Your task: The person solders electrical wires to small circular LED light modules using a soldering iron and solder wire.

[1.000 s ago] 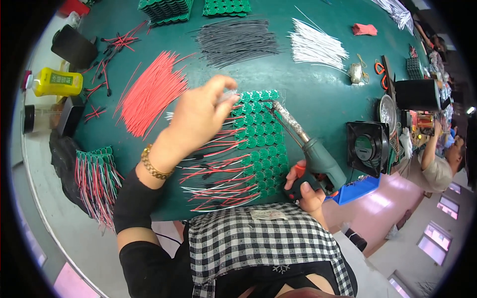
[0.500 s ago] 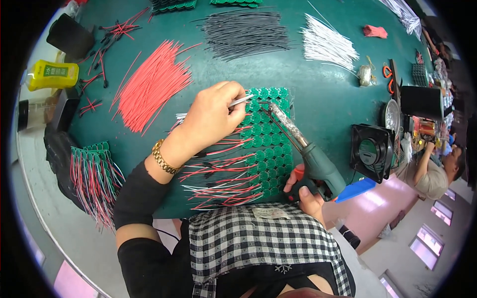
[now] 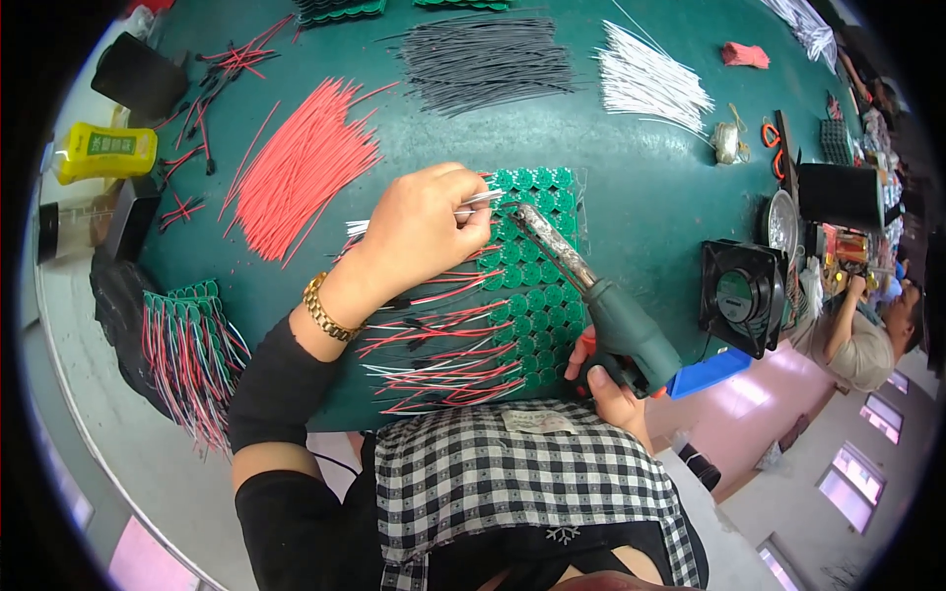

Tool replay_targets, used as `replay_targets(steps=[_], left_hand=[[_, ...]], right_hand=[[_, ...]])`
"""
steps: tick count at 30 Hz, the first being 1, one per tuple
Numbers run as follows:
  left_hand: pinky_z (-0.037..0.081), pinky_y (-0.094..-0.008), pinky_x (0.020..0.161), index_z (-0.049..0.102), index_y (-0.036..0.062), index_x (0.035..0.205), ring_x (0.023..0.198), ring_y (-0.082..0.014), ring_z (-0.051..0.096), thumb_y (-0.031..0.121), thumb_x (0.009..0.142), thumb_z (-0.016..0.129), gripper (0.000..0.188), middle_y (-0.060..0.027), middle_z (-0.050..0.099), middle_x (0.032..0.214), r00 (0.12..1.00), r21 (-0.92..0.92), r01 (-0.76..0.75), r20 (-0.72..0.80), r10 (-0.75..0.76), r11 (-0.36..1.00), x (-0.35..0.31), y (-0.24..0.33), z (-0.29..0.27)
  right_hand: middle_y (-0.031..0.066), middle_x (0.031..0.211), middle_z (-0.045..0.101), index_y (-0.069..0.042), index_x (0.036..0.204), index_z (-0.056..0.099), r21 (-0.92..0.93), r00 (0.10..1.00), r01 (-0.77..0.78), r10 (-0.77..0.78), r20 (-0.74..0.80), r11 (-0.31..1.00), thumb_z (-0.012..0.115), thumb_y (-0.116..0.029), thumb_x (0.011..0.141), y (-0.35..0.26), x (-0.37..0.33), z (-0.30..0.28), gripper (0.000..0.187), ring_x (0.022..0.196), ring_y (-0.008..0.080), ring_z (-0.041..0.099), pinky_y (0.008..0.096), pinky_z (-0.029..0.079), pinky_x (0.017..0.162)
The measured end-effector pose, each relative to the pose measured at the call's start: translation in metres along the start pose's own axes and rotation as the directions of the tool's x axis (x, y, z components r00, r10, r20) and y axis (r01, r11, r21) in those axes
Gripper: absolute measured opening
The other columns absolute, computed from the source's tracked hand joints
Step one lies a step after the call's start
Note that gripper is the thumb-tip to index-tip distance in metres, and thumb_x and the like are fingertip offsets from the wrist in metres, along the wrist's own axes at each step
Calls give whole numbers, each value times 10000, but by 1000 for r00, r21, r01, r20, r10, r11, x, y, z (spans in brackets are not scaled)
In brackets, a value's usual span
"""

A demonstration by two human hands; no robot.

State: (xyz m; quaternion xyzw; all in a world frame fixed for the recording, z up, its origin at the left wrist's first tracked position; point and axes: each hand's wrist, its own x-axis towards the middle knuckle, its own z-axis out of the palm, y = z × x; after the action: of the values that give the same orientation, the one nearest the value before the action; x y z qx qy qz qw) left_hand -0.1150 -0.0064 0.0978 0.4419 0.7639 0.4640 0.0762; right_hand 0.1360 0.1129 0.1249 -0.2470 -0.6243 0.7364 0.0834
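Your left hand [image 3: 424, 222] is closed in a fingertip pinch on a few white wires [image 3: 480, 201], their ends pointing right over the far left part of the green circuit boards [image 3: 537, 266]. The boards lie flat on the green table [image 3: 414, 148] in front of you, in rows of small rounds, with red, black and white leads [image 3: 434, 345] trailing left from the nearer rows. Your right hand [image 3: 619, 406] is wrapped around the handle of a green soldering gun [image 3: 631, 330], just right of the boards. Its metal barrel slants far and left, its tip near the wire ends; you cannot tell from here whether they touch.

The wires look light, thin and springy, so a pinch close to the end should keep them from wagging; farther back, they would likely bend away. The boards look thin, stiff and light, and probably slide easily: handle them by the outer edge, and don't pull on the leads, since the joints are likely fragile. The gun seems the heaviest piece and likely tips forward, so a full grip on the handle suits it; treat the barrel as hot and keep your left fingertips clear.
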Motion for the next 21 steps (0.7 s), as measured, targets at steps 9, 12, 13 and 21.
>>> replay_targets(steps=[9,12,13,21], left_hand=[[437,-289,491,579,3,718,524,-175,550,19,694,642,69,-78,529,626,1000,2,5,-19,-5,1000,-1,1,0],[433,-291,487,576,3,711,519,-179,548,19,690,642,71,-78,527,620,1000,15,-3,-20,4,1000,-1,1,1],[433,-291,487,576,3,711,519,-179,548,19,690,642,71,-78,527,620,1000,15,-4,-21,4,1000,-1,1,1],[484,-372,558,610,23,730,623,-285,600,84,689,630,76,-109,594,691,1000,92,-15,6,14,996,-1,-1,-1]], right_hand=[[104,871,558,-11,1099,504,-127,999,-50,51,11,991,608,-254,786,-4,1,2,409,703,175,563,300,463,622],[102,863,553,-13,1072,505,-135,999,-44,46,13,990,599,-242,783,-3,1,4,381,698,174,562,298,459,617],[101,858,550,-11,1061,504,-117,999,-37,37,-3,992,596,-237,780,-3,1,4,372,694,173,561,296,456,615],[96,852,567,1,1113,505,-39,999,36,-37,-35,999,635,-239,777,6,0,1,433,686,166,566,289,473,609]])
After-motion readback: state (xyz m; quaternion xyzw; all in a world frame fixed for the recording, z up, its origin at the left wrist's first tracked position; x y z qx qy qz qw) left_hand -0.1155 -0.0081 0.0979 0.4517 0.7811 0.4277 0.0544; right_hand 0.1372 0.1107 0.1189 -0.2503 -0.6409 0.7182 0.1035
